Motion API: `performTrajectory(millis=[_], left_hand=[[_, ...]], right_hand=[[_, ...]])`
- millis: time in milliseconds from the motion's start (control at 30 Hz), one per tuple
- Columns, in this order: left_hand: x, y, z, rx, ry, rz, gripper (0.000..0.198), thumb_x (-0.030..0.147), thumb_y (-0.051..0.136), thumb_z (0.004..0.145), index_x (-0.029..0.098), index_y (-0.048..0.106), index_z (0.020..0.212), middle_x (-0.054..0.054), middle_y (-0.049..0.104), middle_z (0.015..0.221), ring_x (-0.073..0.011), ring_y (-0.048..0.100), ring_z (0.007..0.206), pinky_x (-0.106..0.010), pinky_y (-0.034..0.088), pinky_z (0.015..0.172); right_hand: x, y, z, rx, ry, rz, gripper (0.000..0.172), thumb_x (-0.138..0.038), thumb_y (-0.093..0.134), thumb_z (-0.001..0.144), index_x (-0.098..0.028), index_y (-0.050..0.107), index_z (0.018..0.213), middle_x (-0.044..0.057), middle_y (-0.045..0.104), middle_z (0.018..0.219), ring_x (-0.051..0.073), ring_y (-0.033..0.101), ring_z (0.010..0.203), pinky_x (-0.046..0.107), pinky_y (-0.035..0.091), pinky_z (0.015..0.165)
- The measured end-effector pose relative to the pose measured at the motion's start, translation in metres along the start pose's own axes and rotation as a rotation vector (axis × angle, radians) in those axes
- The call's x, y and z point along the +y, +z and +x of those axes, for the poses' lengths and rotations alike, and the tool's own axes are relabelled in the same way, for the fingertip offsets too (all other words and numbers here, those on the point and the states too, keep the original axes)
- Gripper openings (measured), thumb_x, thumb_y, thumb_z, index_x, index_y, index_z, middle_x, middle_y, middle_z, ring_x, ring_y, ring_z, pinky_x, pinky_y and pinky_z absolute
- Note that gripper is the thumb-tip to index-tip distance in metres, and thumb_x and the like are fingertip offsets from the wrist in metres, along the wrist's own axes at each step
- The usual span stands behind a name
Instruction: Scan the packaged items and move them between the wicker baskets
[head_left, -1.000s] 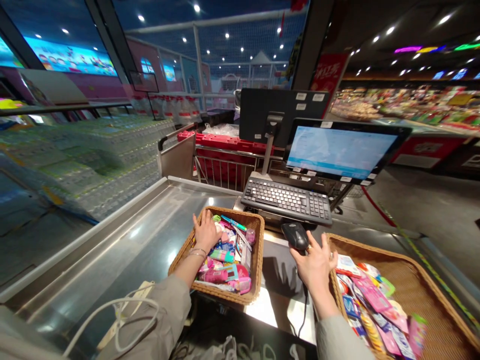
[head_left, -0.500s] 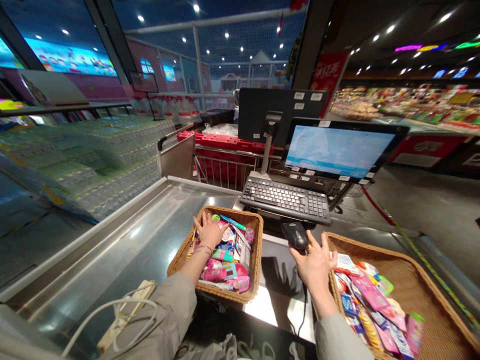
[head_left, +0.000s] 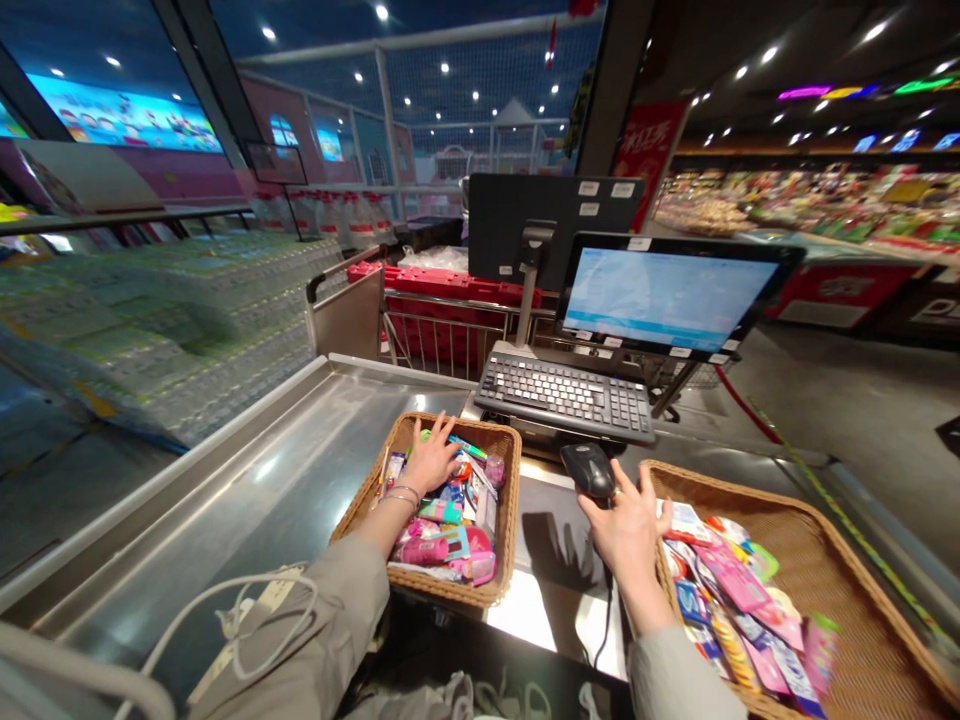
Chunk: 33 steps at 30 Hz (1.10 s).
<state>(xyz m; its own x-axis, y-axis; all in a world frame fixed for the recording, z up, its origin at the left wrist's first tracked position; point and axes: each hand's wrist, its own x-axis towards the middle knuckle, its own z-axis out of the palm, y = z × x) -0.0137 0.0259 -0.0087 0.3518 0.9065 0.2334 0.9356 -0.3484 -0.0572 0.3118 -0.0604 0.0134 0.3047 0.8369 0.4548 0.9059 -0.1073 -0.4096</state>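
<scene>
My left hand (head_left: pixel 431 464) is over the left wicker basket (head_left: pixel 507 530), its fingers spread across the far part of the small packaged goods inside. Below it lie a turquoise pen-like item (head_left: pixel 469 447), a pink tube-shaped item (head_left: pixel 421 551) and a teal-and-pink item (head_left: pixel 441 512). What the fingertips touch is partly hidden. My right hand (head_left: pixel 628 525) has its fingers apart beside the black computer mouse (head_left: pixel 589 470); thumb and fingertips are at the mouse's near right edge. Just right of this hand stands a second wicker basket (head_left: pixel 840 545) with colourful packets (head_left: pixel 739 580).
Beyond the hands are a keyboard (head_left: pixel 566 395), a lit monitor (head_left: pixel 667 295) and a dark second screen (head_left: pixel 551 228). A white cable (head_left: pixel 187 620) loops at the lower left of the metal counter (head_left: pixel 277 480). A metal trolley (head_left: pixel 442 335) stands behind the counter.
My left hand has shifted to the right within the left basket, its fingers now pointing more to the far right. My right hand stays beside the mouse. The view has turned slightly.
</scene>
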Motion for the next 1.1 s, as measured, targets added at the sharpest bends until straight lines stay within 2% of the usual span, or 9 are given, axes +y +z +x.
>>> performTrajectory(millis=[233, 400, 533, 600, 700, 800, 867, 933, 1100], left_hand=[[-0.005, 0.017, -0.001, -0.003, 0.096, -0.017, 0.042, 0.052, 0.058, 0.087, 0.041, 0.06, 0.127, 0.0, 0.024, 0.161, -0.0331, 0.01, 0.15, -0.065, -0.001, 0.116], [-0.01, 0.014, -0.008, -0.017, 0.107, 0.031, 0.035, 0.051, 0.063, 0.084, 0.035, 0.068, 0.115, -0.001, 0.025, 0.161, -0.0334, 0.01, 0.15, -0.064, -0.002, 0.117], [-0.011, 0.009, -0.012, 0.014, 0.132, 0.012, 0.03, 0.05, 0.062, 0.085, 0.027, 0.067, 0.104, -0.006, 0.033, 0.157, -0.0322, 0.018, 0.148, -0.063, 0.0, 0.117], [-0.013, 0.009, -0.015, 0.013, 0.129, -0.036, 0.031, 0.05, 0.061, 0.086, 0.026, 0.065, 0.104, -0.009, 0.05, 0.146, -0.0298, 0.028, 0.145, -0.062, -0.001, 0.117], [-0.017, 0.014, -0.02, -0.014, 0.061, -0.154, 0.028, 0.05, 0.058, 0.088, 0.027, 0.064, 0.103, -0.004, 0.071, 0.116, -0.0246, 0.05, 0.13, -0.059, -0.005, 0.118], [-0.02, 0.02, -0.021, -0.039, -0.029, -0.282, 0.024, 0.05, 0.056, 0.09, 0.028, 0.066, 0.092, 0.001, 0.074, 0.101, -0.0198, 0.063, 0.108, -0.056, -0.005, 0.118], [-0.02, 0.022, -0.02, -0.072, -0.078, -0.344, 0.024, 0.049, 0.057, 0.089, 0.028, 0.069, 0.087, 0.003, 0.075, 0.097, -0.0189, 0.064, 0.1, -0.055, -0.004, 0.117], [-0.02, 0.024, -0.018, -0.121, -0.14, -0.39, 0.021, 0.048, 0.06, 0.087, 0.03, 0.071, 0.089, 0.002, 0.075, 0.099, -0.0201, 0.062, 0.103, -0.054, -0.003, 0.117], [-0.023, 0.027, -0.01, -0.207, -0.278, -0.411, 0.031, 0.047, 0.06, 0.087, 0.037, 0.069, 0.115, -0.001, 0.075, 0.102, -0.0242, 0.06, 0.11, -0.054, 0.01, 0.113]], right_hand=[[0.007, -0.005, 0.0, 0.026, -0.003, 0.005, 0.043, -0.051, 0.045, 0.08, -0.02, 0.075, 0.084, 0.012, 0.065, 0.125, 0.034, 0.032, 0.137, 0.06, 0.011, 0.109], [0.004, -0.005, -0.001, 0.019, 0.001, -0.013, 0.043, -0.051, 0.045, 0.08, -0.02, 0.075, 0.086, 0.012, 0.065, 0.126, 0.034, 0.033, 0.136, 0.059, 0.011, 0.11], [0.003, -0.004, 0.0, 0.006, -0.002, -0.021, 0.044, -0.051, 0.045, 0.081, -0.02, 0.075, 0.09, 0.012, 0.064, 0.127, 0.034, 0.032, 0.136, 0.06, 0.011, 0.109], [0.004, -0.003, 0.0, 0.005, -0.001, -0.019, 0.044, -0.051, 0.045, 0.081, -0.021, 0.075, 0.091, 0.011, 0.064, 0.128, 0.034, 0.032, 0.136, 0.061, 0.012, 0.108], [0.005, 0.0, 0.0, 0.003, 0.002, -0.005, 0.043, -0.051, 0.045, 0.081, -0.021, 0.075, 0.089, 0.01, 0.063, 0.13, 0.034, 0.03, 0.137, 0.062, 0.012, 0.108], [0.004, 0.001, 0.0, -0.01, 0.008, 0.02, 0.042, -0.051, 0.046, 0.081, -0.021, 0.074, 0.086, 0.008, 0.062, 0.131, 0.034, 0.029, 0.138, 0.063, 0.012, 0.108], [0.001, 0.001, 0.0, -0.013, 0.007, 0.025, 0.041, -0.051, 0.046, 0.081, -0.022, 0.074, 0.088, 0.008, 0.062, 0.131, 0.034, 0.029, 0.139, 0.064, 0.012, 0.107], [-0.001, 0.0, 0.001, -0.012, -0.002, 0.023, 0.041, -0.051, 0.046, 0.081, -0.022, 0.074, 0.09, 0.008, 0.063, 0.131, 0.033, 0.029, 0.139, 0.064, 0.013, 0.107], [-0.002, -0.001, 0.001, -0.015, -0.009, 0.017, 0.04, -0.05, 0.047, 0.081, -0.022, 0.074, 0.09, 0.007, 0.062, 0.131, 0.033, 0.029, 0.139, 0.063, 0.013, 0.108]])
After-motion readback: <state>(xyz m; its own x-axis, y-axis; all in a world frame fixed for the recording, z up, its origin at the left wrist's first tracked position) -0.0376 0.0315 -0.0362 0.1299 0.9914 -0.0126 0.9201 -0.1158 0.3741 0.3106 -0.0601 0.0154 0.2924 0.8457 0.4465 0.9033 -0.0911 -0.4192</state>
